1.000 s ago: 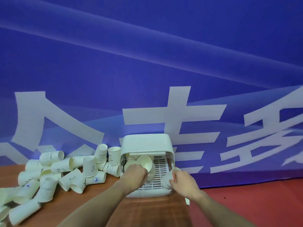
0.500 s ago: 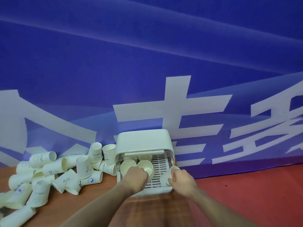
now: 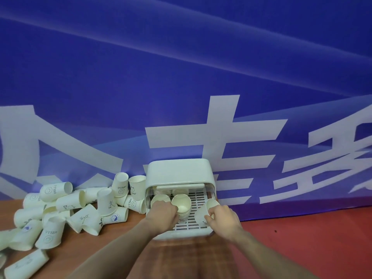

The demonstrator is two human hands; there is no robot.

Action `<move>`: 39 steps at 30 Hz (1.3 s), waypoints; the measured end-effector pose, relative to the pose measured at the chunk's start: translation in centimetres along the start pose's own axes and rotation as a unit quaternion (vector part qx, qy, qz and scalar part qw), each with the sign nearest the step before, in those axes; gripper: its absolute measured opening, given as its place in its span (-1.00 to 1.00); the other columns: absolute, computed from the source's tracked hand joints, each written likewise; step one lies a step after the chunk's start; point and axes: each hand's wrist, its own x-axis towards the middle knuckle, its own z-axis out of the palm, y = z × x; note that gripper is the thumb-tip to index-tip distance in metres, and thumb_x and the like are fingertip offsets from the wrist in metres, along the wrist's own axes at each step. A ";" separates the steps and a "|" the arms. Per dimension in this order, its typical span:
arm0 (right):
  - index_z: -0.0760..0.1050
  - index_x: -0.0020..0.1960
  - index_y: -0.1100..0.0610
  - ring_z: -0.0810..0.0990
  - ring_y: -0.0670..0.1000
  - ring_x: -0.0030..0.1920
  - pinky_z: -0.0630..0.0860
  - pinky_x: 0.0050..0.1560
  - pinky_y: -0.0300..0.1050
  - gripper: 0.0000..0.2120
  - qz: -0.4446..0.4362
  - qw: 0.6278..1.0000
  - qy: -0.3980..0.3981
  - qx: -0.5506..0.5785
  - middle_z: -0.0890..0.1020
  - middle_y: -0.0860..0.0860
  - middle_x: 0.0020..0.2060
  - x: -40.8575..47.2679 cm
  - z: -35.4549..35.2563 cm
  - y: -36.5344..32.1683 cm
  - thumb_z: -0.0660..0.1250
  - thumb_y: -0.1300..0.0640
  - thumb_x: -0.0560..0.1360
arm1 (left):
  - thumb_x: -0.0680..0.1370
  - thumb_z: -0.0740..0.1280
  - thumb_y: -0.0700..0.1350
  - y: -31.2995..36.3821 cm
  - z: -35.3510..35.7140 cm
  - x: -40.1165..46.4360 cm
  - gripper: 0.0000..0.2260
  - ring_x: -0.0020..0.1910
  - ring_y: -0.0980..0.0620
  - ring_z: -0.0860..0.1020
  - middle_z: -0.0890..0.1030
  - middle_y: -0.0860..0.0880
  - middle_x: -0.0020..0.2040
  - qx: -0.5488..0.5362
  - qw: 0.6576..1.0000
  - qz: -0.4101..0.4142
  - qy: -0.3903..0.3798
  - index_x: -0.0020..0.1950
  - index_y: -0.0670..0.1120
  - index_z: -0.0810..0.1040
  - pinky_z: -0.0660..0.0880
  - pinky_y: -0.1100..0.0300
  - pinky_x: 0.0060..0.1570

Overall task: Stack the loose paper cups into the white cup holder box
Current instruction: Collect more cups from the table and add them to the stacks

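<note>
The white cup holder box (image 3: 179,172) stands open at the table's back, its slatted tray (image 3: 198,200) pulled toward me. My left hand (image 3: 163,215) grips a stack of cream paper cups (image 3: 182,204) standing on the tray; another cup (image 3: 160,198) sits just left of it, more cups dimly behind. My right hand (image 3: 223,217) holds a single tilted paper cup (image 3: 207,210) over the tray's right side. A heap of loose paper cups (image 3: 80,208) lies left of the box.
The brown wooden table (image 3: 181,258) carries everything. A blue banner with large white characters (image 3: 201,97) hangs right behind the box. Red floor (image 3: 312,238) lies to the right of the table.
My view has shifted slightly. The left hand has set its stack lower onto the tray, and the right hand's cup has edged closer to the tray.
</note>
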 end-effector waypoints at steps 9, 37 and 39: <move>0.58 -0.10 0.05 0.60 0.13 -0.11 0.33 -0.23 -0.10 -0.72 -0.094 0.991 0.064 -0.068 0.64 0.05 -0.22 -2.4 -1.0 -2.8 0.17 -0.05 0.61 | 0.62 0.08 0.05 -1.3 0.0 -3.4 -0.68 -0.04 -0.21 0.60 0.65 -0.15 -0.01 -0.018 0.999 -0.040 0.009 0.03 -0.07 0.57 0.45 0.06 -0.08; 0.55 0.11 0.14 0.62 0.17 0.04 0.37 -0.15 -0.08 -0.76 -0.114 0.951 -0.059 -0.281 0.63 0.11 0.03 1.2 2.8 -7.6 0.16 0.23 0.54 | 0.59 0.09 0.05 -5.3 2.3 -4.2 -0.70 -0.12 -0.18 0.58 0.63 -0.14 -0.13 -0.085 0.996 -0.027 0.024 0.02 -0.06 0.56 0.30 0.11 -0.27; 0.55 0.11 0.13 0.62 0.15 0.03 0.39 -0.15 -0.08 -0.75 -0.112 0.955 -0.051 -0.271 0.64 0.09 0.02 1.9 3.2 -7.6 0.12 0.15 0.57 | 0.59 0.08 0.04 -5.6 2.7 -3.9 -0.70 -0.13 -0.19 0.58 0.62 -0.15 -0.14 -0.092 0.995 -0.028 0.023 0.04 -0.06 0.55 0.33 0.10 -0.27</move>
